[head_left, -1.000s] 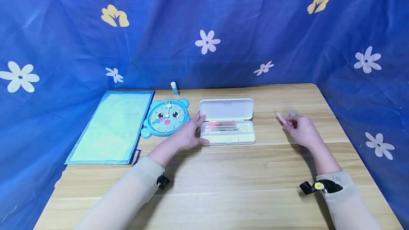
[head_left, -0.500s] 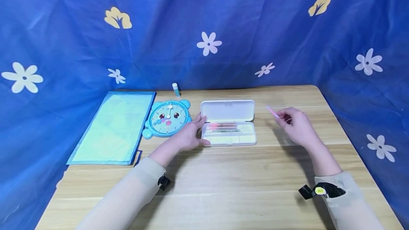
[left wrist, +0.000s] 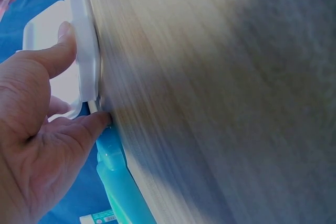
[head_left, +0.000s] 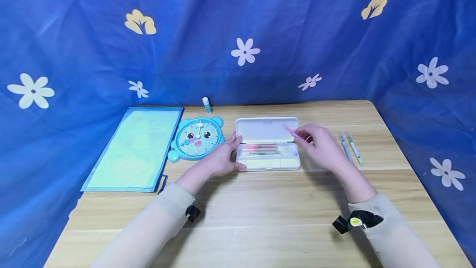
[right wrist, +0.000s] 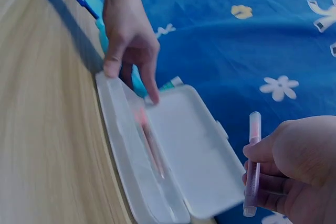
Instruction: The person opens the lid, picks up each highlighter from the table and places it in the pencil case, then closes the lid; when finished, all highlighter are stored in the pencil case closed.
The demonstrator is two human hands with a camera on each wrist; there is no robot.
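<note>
A white pencil case (head_left: 267, 163) lies on the table with its lid (head_left: 260, 129) raised; several slim pens (head_left: 262, 147) lie in its back compartment. My left hand (head_left: 222, 157) holds the case's left end, thumb at the front and fingers toward the hinge. In the left wrist view, the thumb (left wrist: 64, 45) presses the case's side. My right hand (head_left: 320, 146) pinches a pink marker pen (head_left: 290, 130) at the right end of the case, in front of the lid. The right wrist view shows the clear-capped marker pen (right wrist: 253, 174) between thumb and fingers.
A blue bear-shaped toy clock (head_left: 198, 139) sits just left of the case. Behind it stands a glue stick (head_left: 207, 105). A blue mesh file bag (head_left: 134, 148) lies at the left. Two pens (head_left: 351, 148) lie on the right. A blue flowered cloth (head_left: 186, 44) hangs behind.
My right hand has moved left, carrying the pink marker pen from the table's right side to the case. The two pens at the right have come into full view. My left hand stays put.
</note>
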